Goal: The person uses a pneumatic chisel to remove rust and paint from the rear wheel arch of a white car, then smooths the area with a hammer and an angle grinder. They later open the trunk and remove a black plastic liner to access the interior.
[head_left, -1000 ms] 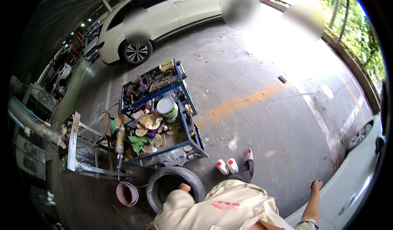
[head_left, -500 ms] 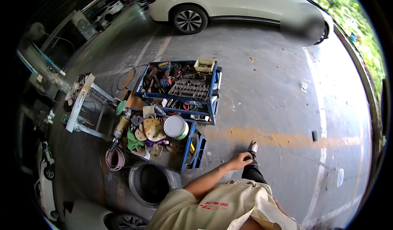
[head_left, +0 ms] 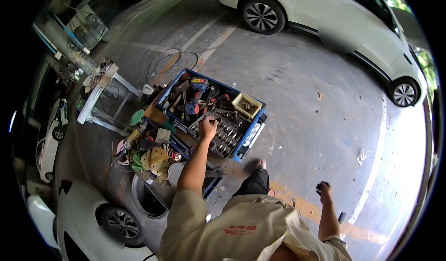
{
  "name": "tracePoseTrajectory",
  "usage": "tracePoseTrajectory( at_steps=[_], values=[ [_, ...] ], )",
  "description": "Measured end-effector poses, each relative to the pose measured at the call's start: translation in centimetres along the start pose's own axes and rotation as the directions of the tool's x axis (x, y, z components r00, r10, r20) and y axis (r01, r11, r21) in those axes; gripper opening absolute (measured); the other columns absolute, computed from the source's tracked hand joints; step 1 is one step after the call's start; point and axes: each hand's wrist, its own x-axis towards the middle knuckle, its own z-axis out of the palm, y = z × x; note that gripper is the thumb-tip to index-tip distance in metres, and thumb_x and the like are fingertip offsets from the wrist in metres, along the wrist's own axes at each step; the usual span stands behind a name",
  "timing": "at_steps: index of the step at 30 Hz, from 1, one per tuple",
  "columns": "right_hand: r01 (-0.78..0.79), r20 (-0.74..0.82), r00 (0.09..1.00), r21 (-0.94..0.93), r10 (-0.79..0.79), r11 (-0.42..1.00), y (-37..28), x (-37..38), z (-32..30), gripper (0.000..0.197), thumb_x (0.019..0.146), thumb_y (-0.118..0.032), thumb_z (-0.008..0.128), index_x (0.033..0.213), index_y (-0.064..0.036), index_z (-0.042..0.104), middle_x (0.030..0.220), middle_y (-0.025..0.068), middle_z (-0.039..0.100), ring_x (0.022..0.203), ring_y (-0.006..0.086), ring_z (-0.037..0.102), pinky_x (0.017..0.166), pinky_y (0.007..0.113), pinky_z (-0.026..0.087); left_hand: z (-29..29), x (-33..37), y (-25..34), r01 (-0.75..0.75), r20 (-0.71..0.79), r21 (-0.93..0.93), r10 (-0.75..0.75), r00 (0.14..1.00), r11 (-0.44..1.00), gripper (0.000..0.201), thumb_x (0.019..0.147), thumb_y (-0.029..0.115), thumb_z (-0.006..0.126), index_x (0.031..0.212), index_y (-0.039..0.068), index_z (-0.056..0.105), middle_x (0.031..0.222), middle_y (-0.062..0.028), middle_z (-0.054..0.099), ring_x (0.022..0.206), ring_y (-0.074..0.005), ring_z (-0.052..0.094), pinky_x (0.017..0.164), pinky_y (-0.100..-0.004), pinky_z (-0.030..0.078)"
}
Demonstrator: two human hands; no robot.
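Note:
My left hand (head_left: 207,128) is over the socket set (head_left: 224,138) in the top tray of a blue tool cart (head_left: 225,85). Its fingers are curled at the tray of sockets; what they grip, if anything, is too small to tell. Beyond it lie a blue-and-black cordless power tool (head_left: 199,86), other hand tools, and a cream plastic bin (head_left: 246,105) with small parts inside. Out to the right, away from the cart, my right hand (head_left: 324,191) hangs over the floor. Its fingers are bent around a small dark thing I cannot make out.
Left of my arm are perforated sanding discs (head_left: 158,161), a lidded can (head_left: 175,173) and a yellow-bodied polisher (head_left: 134,135). A wheel rim (head_left: 144,200) lies on the floor beside a parked car (head_left: 86,214). A workbench (head_left: 100,93) stands left; a white car (head_left: 306,10) is ahead.
My left hand has moved from beside the cart, up and left, to the socket set. My right hand has come out into view at the right. The view has turned and shifted nearer the cart.

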Motion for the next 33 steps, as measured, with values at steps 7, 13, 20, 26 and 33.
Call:
tracePoseTrajectory(
  at_steps=[7, 13, 20, 26, 33],
  values=[
    [0.098, -0.148, 0.985, 0.032, -0.092, 0.995, -4.0, 5.7, -4.9, 0.026, 0.088, -0.023, 0.054, 0.108, -0.0064, 0.056, 0.085, 0.0079, 0.061, 0.073, 0.0184, 0.06, 0.059, 0.031, 0.05, 9.3, 13.0, -5.4, 0.313, -0.005, 0.5, -0.359, 0.933, 0.807, 0.023, 0.079, 0.021, 0.064, 0.099, 0.009, 0.062, 0.099, -0.0138, 0.066, 0.095, -0.0369, 0.062, 0.078, -0.0457, 0.05],
    [-0.306, -0.126, 0.95, -0.575, 0.287, 0.759, -4.9, 3.9, -2.9, 0.02, 0.085, -0.024, 0.055, 0.1, -0.0103, 0.059, 0.086, 0.0063, 0.063, 0.075, 0.0189, 0.061, 0.058, 0.034, 0.05, 10.5, 16.9, -6.8, 0.458, 0.042, 0.531, -0.562, 0.826, 0.713, 0.029, 0.081, 0.03, 0.066, 0.1, 0.009, 0.059, 0.101, -0.0174, 0.065, 0.095, -0.0365, 0.062, 0.08, -0.0479, 0.051],
    [-0.016, 0.119, 0.947, -0.91, 0.297, 0.414, -13.9, 14.0, -0.6, 0.014, 0.083, -0.025, 0.058, 0.091, -0.0148, 0.062, 0.087, 0.0045, 0.064, 0.077, 0.0195, 0.062, 0.058, 0.037, 0.049, 5.7, 16.1, -2.2, 0.264, -0.13, 0.521, -0.23, 0.964, 0.812, 0.023, 0.085, 0.031, 0.061, 0.093, 0.009, 0.062, 0.089, -0.0176, 0.063, 0.081, -0.0389, 0.061, 0.066, -0.0475, 0.049],
    [0.482, 0.313, 0.866, -0.729, 0.389, -0.487, -29.0, 34.0, -1.2, 0.01, 0.08, -0.027, 0.06, 0.083, -0.0186, 0.065, 0.088, 0.0029, 0.066, 0.079, 0.02, 0.063, 0.057, 0.04, 0.049, 3.1, 2.1, 16.7, 0.302, -0.606, 0.02, -0.229, 0.762, 0.953, 0.018, 0.083, 0.018, 0.067, 0.089, 0.004, 0.057, 0.07, -0.012, 0.055, 0.06, -0.0293, 0.054, 0.054, -0.0383, 0.042],
    [0.327, 0.329, 0.427, 0.812, 0.842, -0.483, -29.8, 44.5, 24.3, 0.014, 0.075, -0.026, 0.064, 0.085, -0.017, 0.065, 0.091, 0.005, 0.063, 0.089, 0.0229, 0.06, 0.069, 0.039, 0.05, 8.2, -30.3, 26.5, 0.745, -0.618, -0.161, -0.655, 0.436, 0.648, 0.015, 0.081, 0.012, 0.067, 0.074, 0.001, 0.058, 0.069, -0.013, 0.055, 0.064, -0.0262, 0.059, 0.054, -0.036, 0.044]
  ],
)
